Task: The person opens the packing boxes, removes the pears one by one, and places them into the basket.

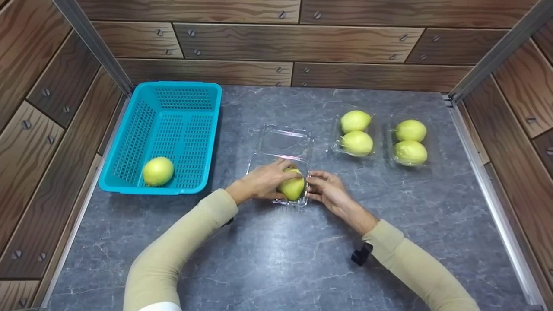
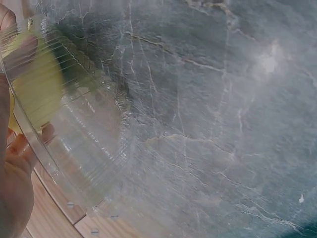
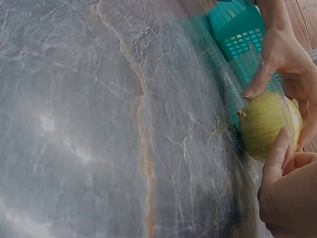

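A clear plastic clamshell box (image 1: 285,142) lies at the middle of the table, its lid folded back away from the person. Inside its near part is a yellow-green pear (image 1: 293,188), its stem showing in the right wrist view. My left hand (image 1: 268,179) grips this pear from the left and above, thumb and fingers around it. At the box's right side my right hand (image 1: 332,192) holds the clear wall with bent fingers. In the right wrist view its index finger (image 3: 278,151) lies against the plastic beside the pear (image 3: 265,126).
On the left stands a teal perforated basket (image 1: 216,129) with one pear (image 1: 158,171) in its near end. Two clear packs, each with two pears (image 1: 356,144) (image 1: 411,152), sit at the back right. Wood-patterned walls (image 1: 298,41) border the grey marbled table (image 1: 276,268).
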